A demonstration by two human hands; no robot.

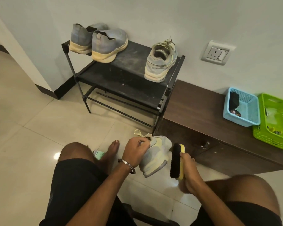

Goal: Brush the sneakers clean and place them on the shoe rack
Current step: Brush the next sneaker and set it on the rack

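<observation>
Knees and black shorts of the seated person frame the lower edge, with both forearms reaching forward between them. Left hand (pixel 136 148), wearing a metal bracelet (pixel 127 165) at the wrist, grips the held sneaker (pixel 153 158) at its collar, fingers curled into the opening beside the loose lace. Right hand (pixel 189 172) is closed around the yellow-backed brush (pixel 176 161), whose dark bristles face the shoe; brush and shoe sit just beside each other, and contact cannot be confirmed. The held sneaker hangs above the tiled floor, sole turned down and to the right, pale midsole exposed. Its apparent mate, the laced sneaker (pixel 160 62), stands upright on the top shelf of the shoe rack (pixel 129 74), at the right end. A pair of grey slip-on sneakers (pixel 98 42) occupies the left end, leaving a gap in the middle. To the right, a low wooden surface (pixel 194 108) carries a blue basket (pixel 242 106) and a green basket (pixel 274 121).

Step in hand, as judged: brushing the last shoe. Good practice would be to keep the collar grip firm so the shoe does not twist, draw the bristles along the midsole and upper in short strokes directed away from the body, and rotate the shoe with the left wrist to present each side before shelving it beside its mate.
</observation>
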